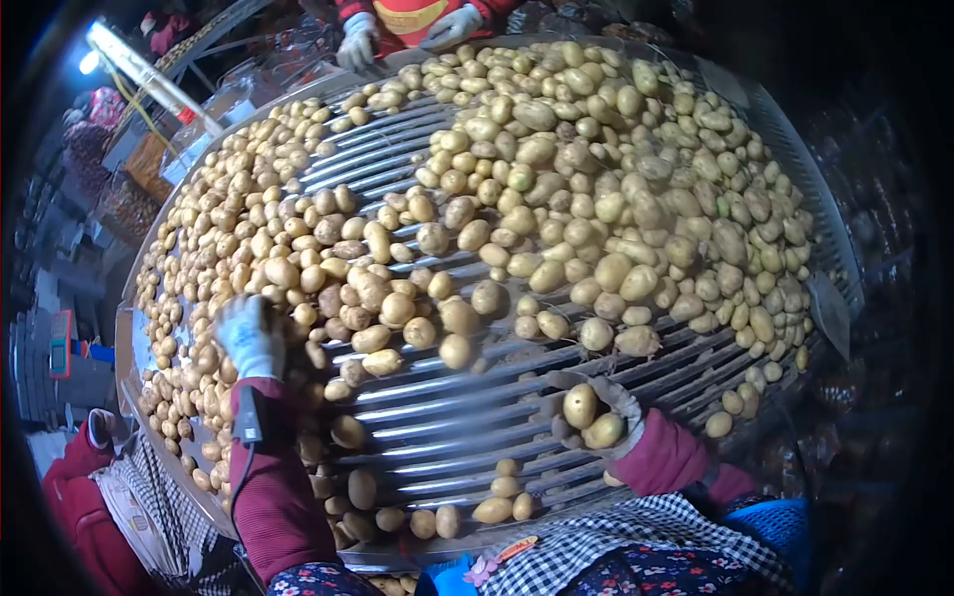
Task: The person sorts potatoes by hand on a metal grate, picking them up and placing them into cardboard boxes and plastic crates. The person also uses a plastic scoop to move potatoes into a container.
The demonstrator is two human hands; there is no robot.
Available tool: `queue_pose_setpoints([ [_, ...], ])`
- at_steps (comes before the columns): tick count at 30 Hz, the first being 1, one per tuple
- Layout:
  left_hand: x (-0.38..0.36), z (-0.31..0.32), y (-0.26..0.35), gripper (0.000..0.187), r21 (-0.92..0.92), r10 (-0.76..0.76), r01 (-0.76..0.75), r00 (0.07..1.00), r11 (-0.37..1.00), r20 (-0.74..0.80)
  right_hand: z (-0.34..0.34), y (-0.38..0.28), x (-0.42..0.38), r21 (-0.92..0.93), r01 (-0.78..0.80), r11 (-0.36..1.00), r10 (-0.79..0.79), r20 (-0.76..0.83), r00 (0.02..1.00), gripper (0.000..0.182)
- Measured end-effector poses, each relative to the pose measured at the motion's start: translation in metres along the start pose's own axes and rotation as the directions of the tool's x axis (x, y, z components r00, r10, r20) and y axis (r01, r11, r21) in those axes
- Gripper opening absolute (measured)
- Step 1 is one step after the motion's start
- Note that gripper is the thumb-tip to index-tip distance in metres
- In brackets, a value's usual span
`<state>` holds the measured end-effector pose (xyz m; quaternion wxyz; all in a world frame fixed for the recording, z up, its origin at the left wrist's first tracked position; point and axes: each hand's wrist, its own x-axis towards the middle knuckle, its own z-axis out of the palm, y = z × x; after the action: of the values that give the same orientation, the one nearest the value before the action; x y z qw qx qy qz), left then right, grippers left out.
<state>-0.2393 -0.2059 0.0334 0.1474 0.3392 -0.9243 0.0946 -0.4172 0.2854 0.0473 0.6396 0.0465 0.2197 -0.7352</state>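
My left hand (pixel 248 336), in a pale work glove, reaches in among the potatoes (pixel 280 271) on the left side of the sorting table. It is blurred, and its fingertips cannot be made out against the potatoes. Near the front right of the rollers, my gloved right hand (pixel 623 403) is turned palm up, with its fingers curled round two potatoes (pixel 580 405). Metal rollers (pixel 447 397) show between my two hands.
A large heap of potatoes (pixel 616 228) covers the right and back of the table. Several loose potatoes (pixel 494 509) lie by the front edge. Across the table is a person in red with gloved hands (pixel 360 42). Another person's sleeve (pixel 75 497) shows at lower left. A lit lamp (pixel 124 60) stands back left.
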Motion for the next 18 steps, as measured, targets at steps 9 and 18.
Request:
queue_pose_setpoints([
  [9,-0.154,-0.09,0.22,0.03,-0.61,0.698,-0.506,0.708,0.61,0.111,0.014,-0.003,0.009,-0.002,0.233,0.972,-0.226,-0.257,0.94,0.057],
  [18,-0.203,-0.138,0.221,0.035,-0.689,0.795,-0.474,0.552,0.547,0.252,0.011,-0.008,0.006,0.024,0.24,0.97,-0.236,-0.109,0.966,0.066],
])
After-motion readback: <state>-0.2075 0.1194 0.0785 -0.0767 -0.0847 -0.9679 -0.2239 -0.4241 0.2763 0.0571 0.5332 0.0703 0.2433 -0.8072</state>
